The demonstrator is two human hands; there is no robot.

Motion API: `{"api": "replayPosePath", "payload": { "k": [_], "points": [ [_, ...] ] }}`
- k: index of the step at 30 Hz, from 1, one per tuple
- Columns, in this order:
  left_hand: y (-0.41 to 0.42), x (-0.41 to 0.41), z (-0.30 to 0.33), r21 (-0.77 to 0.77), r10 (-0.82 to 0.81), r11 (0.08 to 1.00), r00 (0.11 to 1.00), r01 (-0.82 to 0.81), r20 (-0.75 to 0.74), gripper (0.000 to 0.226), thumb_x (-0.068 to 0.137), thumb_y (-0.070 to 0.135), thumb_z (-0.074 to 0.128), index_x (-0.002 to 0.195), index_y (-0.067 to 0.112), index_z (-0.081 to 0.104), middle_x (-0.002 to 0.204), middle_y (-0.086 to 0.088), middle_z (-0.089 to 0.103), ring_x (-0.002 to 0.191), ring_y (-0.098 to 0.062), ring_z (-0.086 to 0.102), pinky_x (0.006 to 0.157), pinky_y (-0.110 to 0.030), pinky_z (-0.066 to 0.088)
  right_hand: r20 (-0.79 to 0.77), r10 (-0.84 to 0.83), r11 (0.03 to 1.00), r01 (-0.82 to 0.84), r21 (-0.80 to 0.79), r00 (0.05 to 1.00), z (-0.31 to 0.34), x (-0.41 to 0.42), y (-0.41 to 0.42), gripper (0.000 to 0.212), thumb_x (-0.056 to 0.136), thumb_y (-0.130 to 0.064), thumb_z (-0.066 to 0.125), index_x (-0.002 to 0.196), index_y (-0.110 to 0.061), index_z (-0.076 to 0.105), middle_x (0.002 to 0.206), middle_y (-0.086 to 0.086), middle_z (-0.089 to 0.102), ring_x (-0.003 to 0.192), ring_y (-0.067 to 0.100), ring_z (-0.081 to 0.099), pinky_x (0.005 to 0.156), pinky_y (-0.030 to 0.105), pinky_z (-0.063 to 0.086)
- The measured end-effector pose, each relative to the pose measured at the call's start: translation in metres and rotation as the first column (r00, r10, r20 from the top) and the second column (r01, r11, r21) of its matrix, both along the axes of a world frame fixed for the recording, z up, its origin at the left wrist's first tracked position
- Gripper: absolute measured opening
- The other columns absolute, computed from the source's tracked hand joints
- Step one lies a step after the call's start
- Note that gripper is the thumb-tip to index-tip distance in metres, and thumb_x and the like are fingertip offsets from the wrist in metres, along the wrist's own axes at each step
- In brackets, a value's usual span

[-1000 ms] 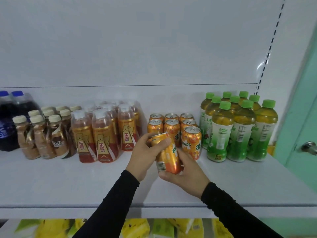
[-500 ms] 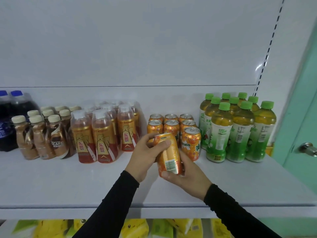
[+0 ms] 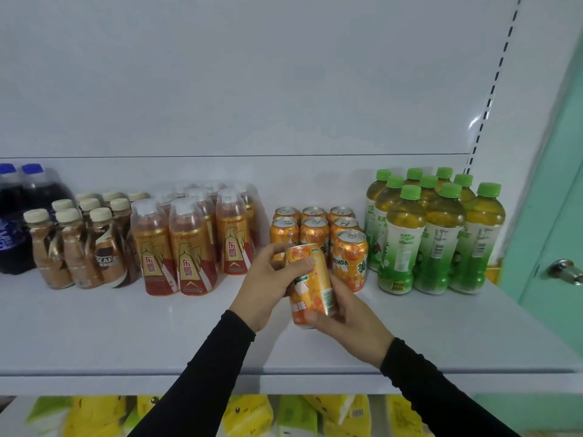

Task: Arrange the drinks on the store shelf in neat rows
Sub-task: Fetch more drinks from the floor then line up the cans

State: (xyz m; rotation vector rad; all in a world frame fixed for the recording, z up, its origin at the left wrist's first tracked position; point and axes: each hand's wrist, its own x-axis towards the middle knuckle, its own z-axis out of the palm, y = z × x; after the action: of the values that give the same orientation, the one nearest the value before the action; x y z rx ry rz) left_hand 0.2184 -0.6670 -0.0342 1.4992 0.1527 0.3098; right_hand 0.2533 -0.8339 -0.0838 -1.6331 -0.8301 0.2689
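Both my hands hold one orange soda can (image 3: 310, 283), tilted, just above the white shelf (image 3: 126, 329). My left hand (image 3: 268, 282) grips its upper end with fingers curled over the rim. My right hand (image 3: 347, 320) cups its lower end from below. Right behind it stand several matching orange cans (image 3: 348, 257) in rows, the front right one closest to the held can.
Green-capped tea bottles (image 3: 435, 238) stand at the right. Left of the cans are shrink-wrapped amber drink bottles (image 3: 189, 244), brown coffee bottles (image 3: 79, 247) and dark soda bottles (image 3: 19, 216). A teal door with a knob (image 3: 564, 271) is at far right. Yellow packs (image 3: 252, 414) fill the shelf below.
The can has been turned between my hands, its barcode side swinging to the right. Both hands stay in nearly the same spot.
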Motion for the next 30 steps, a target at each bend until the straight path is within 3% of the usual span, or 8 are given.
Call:
{"api": "replayPosePath", "payload": {
  "k": [5,8,10,15,19,24,27,30],
  "points": [
    [-0.003,0.001,-0.003,0.025,0.050,0.998,0.999,-0.050,0.016,0.056,0.077,0.027,0.083,0.125,0.023,0.054,0.114,-0.005,0.069,0.094,-0.018,0.073,0.070,-0.027,0.058,0.132,-0.087,0.994,0.095,-0.053,0.987,0.000,0.000,-0.001,0.062,0.076,-0.042,0.082,0.127,-0.048,0.047,0.122,-0.014,0.063,0.106,0.004,0.063,0.089,0.023,0.052],
    [-0.004,0.000,-0.003,0.056,0.040,0.998,0.999,-0.041,0.014,0.059,0.075,0.032,0.083,0.126,0.023,0.054,0.120,-0.003,0.065,0.103,-0.019,0.070,0.077,-0.029,0.059,0.100,-0.094,0.995,0.096,-0.014,0.991,-0.001,0.000,-0.004,0.063,0.076,-0.034,0.083,0.128,-0.045,0.049,0.120,-0.015,0.066,0.107,0.007,0.064,0.092,0.028,0.053],
    [-0.004,0.000,-0.002,0.051,0.022,0.998,1.000,-0.022,0.007,0.055,0.080,0.032,0.080,0.128,0.021,0.055,0.121,-0.005,0.065,0.103,-0.019,0.070,0.079,-0.030,0.059,0.054,-0.075,0.997,0.075,0.009,0.996,0.000,0.000,-0.004,0.072,0.072,-0.041,0.083,0.135,-0.038,0.047,0.124,-0.012,0.066,0.112,0.011,0.064,0.096,0.036,0.054],
    [0.001,-0.002,0.003,-0.101,-0.033,0.994,0.999,0.029,-0.041,0.038,0.089,0.023,0.072,0.123,0.018,0.056,0.112,-0.010,0.071,0.088,-0.020,0.074,0.072,-0.033,0.060,-0.116,-0.036,0.994,0.047,0.095,0.993,0.001,0.004,-0.006,0.094,0.064,-0.046,0.079,0.145,-0.024,0.038,0.119,-0.007,0.070,0.111,0.015,0.066,0.100,0.045,0.051],
    [0.002,-0.002,0.003,-0.078,0.019,0.997,1.000,-0.021,-0.024,0.044,0.085,0.023,0.077,0.123,0.018,0.056,0.109,-0.010,0.072,0.087,-0.021,0.075,0.069,-0.033,0.060,-0.157,0.019,0.995,-0.003,0.101,0.987,0.004,0.003,-0.004,0.077,0.069,-0.047,0.073,0.138,-0.028,0.044,0.118,-0.009,0.070,0.110,0.014,0.066,0.093,0.034,0.055],
    [-0.002,0.000,0.004,-0.051,0.061,0.997,0.998,-0.061,-0.001,0.052,0.079,0.026,0.083,0.121,0.019,0.055,0.110,-0.010,0.070,0.087,-0.019,0.075,0.072,-0.032,0.061,-0.032,-0.064,0.998,0.064,0.005,0.997,0.010,0.002,0.003,0.054,0.079,-0.047,0.076,0.126,-0.039,0.051,0.119,-0.016,0.066,0.107,0.000,0.063,0.088,0.020,0.051],
    [-0.004,0.001,0.005,-0.014,0.041,0.999,0.999,-0.041,-0.007,0.054,0.078,0.029,0.082,0.124,0.017,0.057,0.111,-0.008,0.071,0.092,-0.019,0.075,0.081,-0.036,0.061,-0.053,-0.078,0.996,0.080,0.044,0.996,0.009,0.005,0.004,0.056,0.075,-0.048,0.081,0.124,-0.035,0.057,0.117,-0.012,0.069,0.107,0.008,0.065,0.093,0.031,0.053],
    [-0.002,0.000,0.007,-0.013,-0.019,1.000,1.000,0.019,-0.008,0.040,0.086,0.031,0.074,0.121,0.014,0.062,0.109,-0.007,0.074,0.091,-0.017,0.075,0.076,-0.030,0.060,-0.115,-0.028,0.993,0.040,0.110,0.993,0.009,0.007,0.002,0.063,0.071,-0.045,0.075,0.128,-0.025,0.059,0.120,-0.004,0.070,0.111,0.017,0.065,0.095,0.035,0.053]
  ]
}}
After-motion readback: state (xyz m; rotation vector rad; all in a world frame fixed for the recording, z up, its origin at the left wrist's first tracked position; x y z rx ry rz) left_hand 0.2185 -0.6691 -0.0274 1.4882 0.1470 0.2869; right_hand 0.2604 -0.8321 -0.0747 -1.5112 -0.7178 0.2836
